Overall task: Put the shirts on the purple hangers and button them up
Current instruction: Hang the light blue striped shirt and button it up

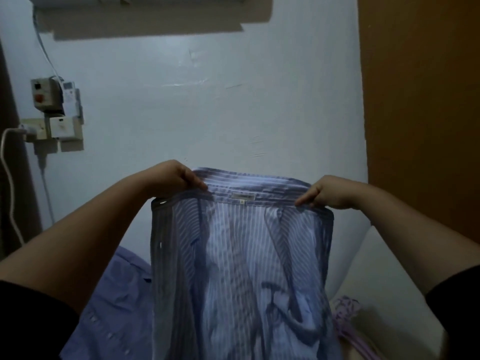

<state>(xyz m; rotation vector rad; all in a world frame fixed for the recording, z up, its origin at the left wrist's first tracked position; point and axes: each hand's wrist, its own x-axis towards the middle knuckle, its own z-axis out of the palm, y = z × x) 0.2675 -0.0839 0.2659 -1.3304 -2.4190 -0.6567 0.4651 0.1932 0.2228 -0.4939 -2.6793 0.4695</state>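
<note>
Striped shirt between both hands

I hold the striped shirt up in front of me, between my two arms, its collar at the top and its body hanging down. My left hand pinches the collar at its left end; my right hand pinches it at its right end. A second shirt lies below and to the left of the held one, partly behind it. The hangers lie low to the right, just beside the held shirt's edge, on a cushion. The wall stands behind everything. The wall sockets sit far left on it, with a switch box above them.
</note>
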